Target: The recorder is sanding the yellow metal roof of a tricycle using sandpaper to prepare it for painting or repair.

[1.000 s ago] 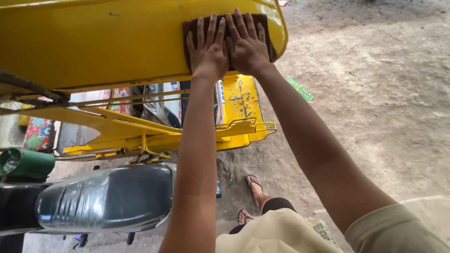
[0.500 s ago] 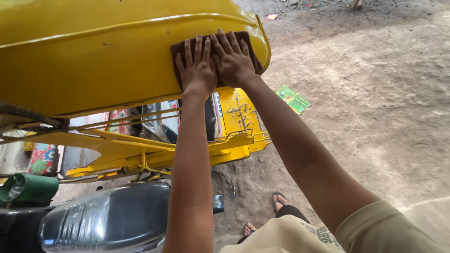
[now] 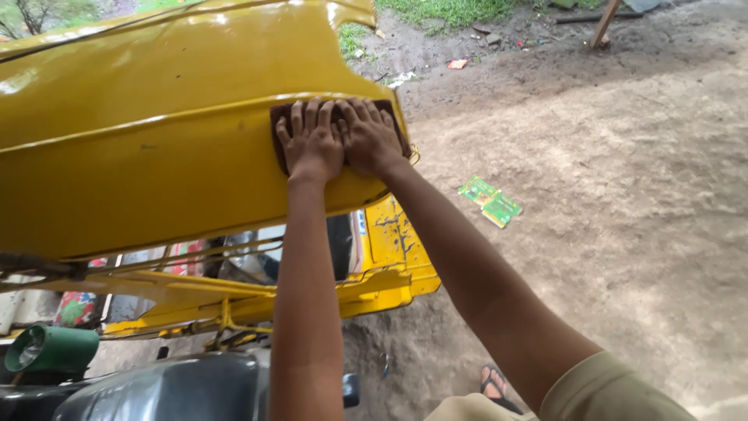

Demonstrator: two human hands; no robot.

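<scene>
Hands have slid along the yellow panel since the earlier pictures: the brown pad under them now sits nearer the panel's right end, just short of its curved edge, and more ground and grass show beyond it. The press itself has not changed. The left hand lies flat on the pad with fingers spread, and the right hand lies flat beside it, the two touching at the thumbs. Neither grip is closed around anything; both palms are open and bear down on the pad, which lies against the panel's side.

Counted: one pad, two hands, one yellow panel over a yellow frame. Two green cards lie together on the dirt ground, well apart from the hands. One green round can sits at lower left, and one dark shiny seat lies below the arms. One sandalled foot shows near the bottom edge.
</scene>
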